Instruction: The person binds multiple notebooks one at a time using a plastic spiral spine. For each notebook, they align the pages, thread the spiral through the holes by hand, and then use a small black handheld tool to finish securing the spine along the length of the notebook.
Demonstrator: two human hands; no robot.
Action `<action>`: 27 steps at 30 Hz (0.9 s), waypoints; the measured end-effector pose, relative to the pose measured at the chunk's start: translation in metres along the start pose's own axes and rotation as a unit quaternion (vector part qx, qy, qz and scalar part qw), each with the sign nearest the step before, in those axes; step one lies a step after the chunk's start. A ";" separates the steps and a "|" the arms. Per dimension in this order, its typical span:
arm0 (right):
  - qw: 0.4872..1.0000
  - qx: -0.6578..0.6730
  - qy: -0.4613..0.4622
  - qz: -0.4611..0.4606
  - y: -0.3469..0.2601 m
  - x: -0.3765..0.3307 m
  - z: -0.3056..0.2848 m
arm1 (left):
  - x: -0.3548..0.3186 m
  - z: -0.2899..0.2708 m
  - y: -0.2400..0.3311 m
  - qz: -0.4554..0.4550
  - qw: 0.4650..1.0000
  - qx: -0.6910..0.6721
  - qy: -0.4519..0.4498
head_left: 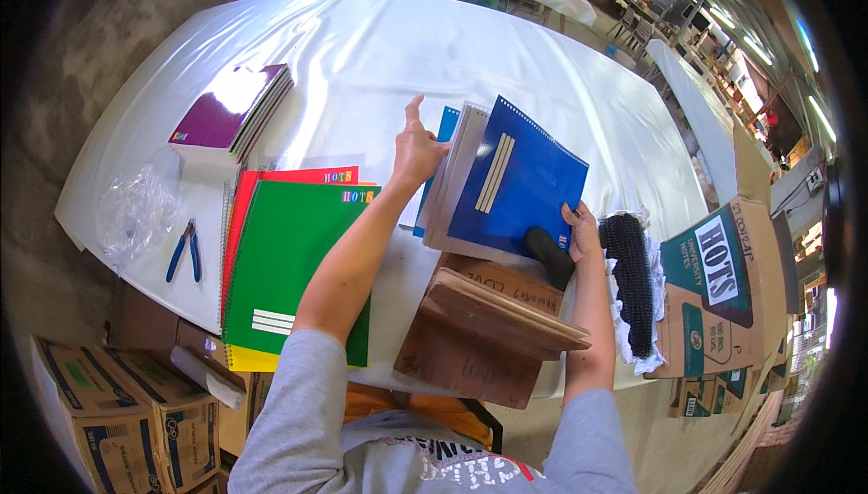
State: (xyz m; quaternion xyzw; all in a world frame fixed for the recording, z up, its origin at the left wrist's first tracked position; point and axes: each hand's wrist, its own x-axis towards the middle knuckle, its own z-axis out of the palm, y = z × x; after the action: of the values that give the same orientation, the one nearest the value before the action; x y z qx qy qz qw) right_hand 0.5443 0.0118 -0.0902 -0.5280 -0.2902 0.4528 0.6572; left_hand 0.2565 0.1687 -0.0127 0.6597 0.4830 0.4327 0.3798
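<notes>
A dark blue notebook [529,173] with punched holes along one edge stands tilted over the middle of the table. Behind it are loose punched pages [457,173] and a lighter blue cover [447,123]. My right hand [583,230] grips the notebook by its lower right corner. Beside that hand, a black rounded thing [549,256] lies against the notebook's lower edge; I cannot make out its kind. My left hand [419,149] is at the left side of the pages, index finger stretched up and thumb toward them. Just below the notebook is a brown slanted stand [479,340].
Green notebook [303,268], red cover [298,176] and purple notebook stack [226,110] lie left, near blue-handled cutters [185,250] and clear plastic [136,214]. Black binding coils [627,286] and an open carton [768,268] are right. Cartons [127,413] stand lower left.
</notes>
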 end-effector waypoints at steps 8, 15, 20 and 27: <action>0.994 0.053 0.008 -0.094 0.019 0.006 -0.029 | 0.000 0.004 -0.008 -0.002 1.000 0.017 -0.007; 0.991 0.058 0.040 -0.116 0.010 -0.005 -0.005 | 0.009 0.007 -0.038 -0.024 0.996 0.088 0.013; 0.997 -0.045 -0.054 -0.045 -0.010 0.002 -0.002 | 0.017 0.022 -0.066 -0.067 0.994 0.063 -0.052; 0.975 -0.049 0.056 -0.207 -0.065 0.021 0.035 | 0.004 0.029 -0.049 -0.076 0.974 0.180 -0.117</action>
State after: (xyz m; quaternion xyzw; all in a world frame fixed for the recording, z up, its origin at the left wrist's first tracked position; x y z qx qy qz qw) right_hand 0.5417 0.0438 -0.0200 -0.5125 -0.3783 0.2617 0.7250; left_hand 0.2695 0.1819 -0.0669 0.7249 0.5536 0.2281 0.3405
